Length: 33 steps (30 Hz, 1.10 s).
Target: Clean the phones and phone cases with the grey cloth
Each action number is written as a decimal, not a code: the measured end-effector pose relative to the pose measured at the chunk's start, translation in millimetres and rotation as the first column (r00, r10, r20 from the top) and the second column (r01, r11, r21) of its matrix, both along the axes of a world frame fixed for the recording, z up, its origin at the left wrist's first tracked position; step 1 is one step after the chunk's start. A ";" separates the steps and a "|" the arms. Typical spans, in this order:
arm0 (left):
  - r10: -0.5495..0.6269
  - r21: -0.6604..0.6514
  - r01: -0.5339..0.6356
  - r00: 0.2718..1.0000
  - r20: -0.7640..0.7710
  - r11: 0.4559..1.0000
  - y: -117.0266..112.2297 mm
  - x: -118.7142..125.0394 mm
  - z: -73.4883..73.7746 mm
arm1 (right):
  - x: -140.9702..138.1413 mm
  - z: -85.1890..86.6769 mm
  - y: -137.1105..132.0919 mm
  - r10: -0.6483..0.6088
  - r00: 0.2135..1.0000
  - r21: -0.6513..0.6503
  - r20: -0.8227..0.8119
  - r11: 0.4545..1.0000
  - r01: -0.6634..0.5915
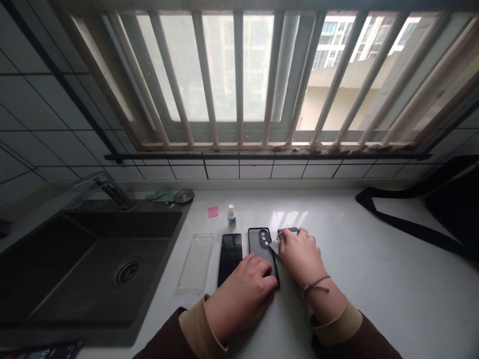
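Observation:
My left hand (249,281) lies over the lower part of a dark phone case (258,243) with a camera cut-out, its fingers curled in and pressed against the case. In my right hand (302,253) a small white wipe (276,244) is pinched, with one corner sticking out to the left over the case's edge. Beneath that hand, the top of a dark phone (293,231) shows; the rest of it is hidden. A black-screened phone (229,257) lies face up left of the case, partly covered by my left hand. Farther left is a clear phone case (196,263).
A small white-capped bottle (232,218) and a pink sticky note (213,212) sit behind the phones. The sink (164,279) with its faucet (114,192) is at left, near a green cloth (160,196) and metal strainer (184,196). A black strap (404,222) lies at right.

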<state>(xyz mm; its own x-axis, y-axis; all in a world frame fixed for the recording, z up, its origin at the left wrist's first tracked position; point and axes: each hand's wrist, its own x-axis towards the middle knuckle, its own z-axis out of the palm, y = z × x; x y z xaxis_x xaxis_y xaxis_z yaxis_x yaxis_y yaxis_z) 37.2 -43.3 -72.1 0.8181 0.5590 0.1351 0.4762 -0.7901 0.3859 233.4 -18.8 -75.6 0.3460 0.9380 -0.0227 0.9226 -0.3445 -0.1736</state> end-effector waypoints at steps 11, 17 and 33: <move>-0.058 -0.060 0.057 0.998 -0.020 0.997 -4.1 0.8 -1.9 | 1.9 -2.1 2.0 -0.041 0.999 -0.010 -0.016 0.999 0.040; -0.040 -0.073 0.037 0.998 -0.043 0.997 -5.8 3.5 -5.5 | 0.1 -3.0 3.0 -0.006 1.000 0.014 0.007 1.000 0.006; -0.036 -0.100 0.032 0.999 -0.035 0.994 -4.6 2.8 -8.8 | -0.1 -5.0 1.6 0.034 0.999 0.025 -0.015 0.999 -0.034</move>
